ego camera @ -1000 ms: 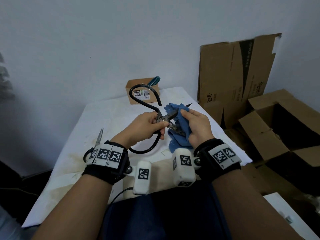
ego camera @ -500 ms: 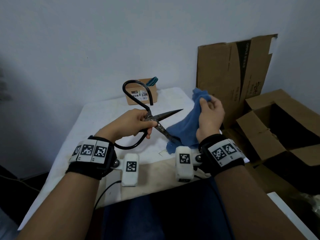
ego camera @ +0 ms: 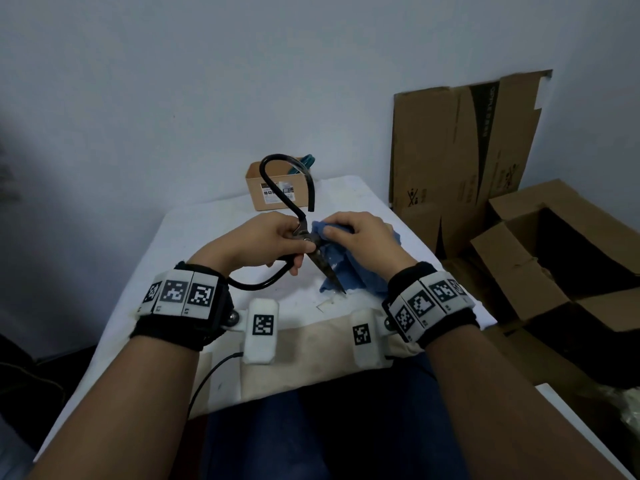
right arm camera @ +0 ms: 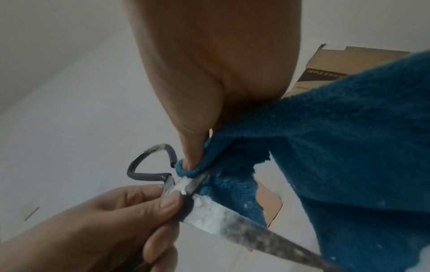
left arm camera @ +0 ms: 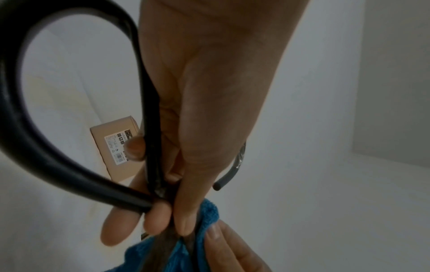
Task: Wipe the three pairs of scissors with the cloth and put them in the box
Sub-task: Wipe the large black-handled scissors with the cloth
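1. One pair of large black-handled scissors [ego camera: 304, 237] is held above the white table [ego camera: 194, 237], its blades spread. The visible lower blade runs from the pivot down toward the person's body, tip close to the tabletop. One handle loop rises toward the far wall, the other curves down toward the left wrist.
2. Left hand [ego camera: 256, 244] grips the scissors at the pivot, fingers curled round the handle shanks.
3. Right hand [ego camera: 363, 237] pinches the blue cloth [ego camera: 346, 268] against the other blade just beside the pivot, thumb on top. The rest of the cloth drapes down to the table behind the bare blade.
4. Small cardboard box [ego camera: 277, 188] stands at the table's far edge, teal handles [ego camera: 304, 164] poking from it; the upper loop crosses in front of it.
5. Flattened cardboard [ego camera: 460, 150] leans on the wall to the right, with open cartons [ego camera: 554, 244] on the floor.
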Demonstrator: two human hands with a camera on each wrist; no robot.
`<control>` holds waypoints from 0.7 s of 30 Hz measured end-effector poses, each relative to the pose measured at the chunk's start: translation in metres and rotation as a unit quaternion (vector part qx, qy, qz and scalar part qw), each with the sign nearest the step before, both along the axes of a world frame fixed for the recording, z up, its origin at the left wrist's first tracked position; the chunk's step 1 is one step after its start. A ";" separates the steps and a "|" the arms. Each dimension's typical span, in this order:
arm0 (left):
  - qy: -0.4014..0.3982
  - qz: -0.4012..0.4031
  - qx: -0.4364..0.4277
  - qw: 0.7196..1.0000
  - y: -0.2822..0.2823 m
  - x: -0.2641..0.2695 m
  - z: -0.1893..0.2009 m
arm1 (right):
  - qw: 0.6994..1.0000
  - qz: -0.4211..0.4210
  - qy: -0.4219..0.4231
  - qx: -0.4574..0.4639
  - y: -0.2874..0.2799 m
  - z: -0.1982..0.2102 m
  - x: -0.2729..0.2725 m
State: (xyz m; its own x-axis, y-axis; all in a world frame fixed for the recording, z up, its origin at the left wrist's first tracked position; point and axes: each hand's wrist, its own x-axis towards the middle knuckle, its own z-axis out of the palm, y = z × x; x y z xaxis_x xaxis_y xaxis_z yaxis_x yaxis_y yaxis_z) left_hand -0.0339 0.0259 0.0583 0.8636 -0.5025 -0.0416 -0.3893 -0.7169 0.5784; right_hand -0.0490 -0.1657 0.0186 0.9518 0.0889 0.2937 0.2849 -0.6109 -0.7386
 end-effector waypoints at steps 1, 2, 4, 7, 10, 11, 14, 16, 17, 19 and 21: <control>0.003 -0.001 -0.010 1.000 0.001 0.000 0.000 | 1.000 -0.002 -0.010 -0.008 0.001 0.001 -0.001; 0.008 -0.001 -0.017 1.000 0.002 0.001 0.001 | 1.000 -0.005 -0.014 -0.012 0.001 0.001 0.000; 0.017 0.000 -0.020 1.000 0.005 0.002 0.001 | 1.000 -0.009 -0.007 -0.013 -0.001 -0.001 0.001; 0.029 0.013 -0.031 0.999 0.012 0.002 -0.001 | 1.000 -0.011 0.008 -0.005 -0.007 -0.004 0.004; 0.033 0.023 -0.038 0.998 0.019 0.002 0.000 | 1.000 -0.021 0.011 0.012 -0.008 -0.009 0.005; 0.034 0.024 -0.039 0.998 0.020 0.002 0.000 | 0.999 -0.026 0.013 0.024 -0.007 -0.011 0.006; 0.036 0.028 -0.048 0.998 0.026 0.000 0.001 | 0.995 -0.052 0.014 0.080 -0.006 -0.018 0.008; 0.028 0.043 -0.070 0.996 0.030 -0.001 0.000 | 0.990 -0.091 0.019 0.105 -0.009 -0.020 0.011; 0.021 0.055 -0.094 0.994 0.032 -0.001 0.000 | 0.986 -0.121 0.025 0.109 -0.012 -0.021 0.013; 0.016 0.083 -0.166 0.983 0.035 0.000 0.002 | 0.977 -0.176 0.045 0.111 -0.018 -0.027 0.016; 0.028 0.097 -0.226 0.969 0.034 0.003 0.003 | 0.971 -0.204 0.073 0.103 -0.017 -0.032 0.019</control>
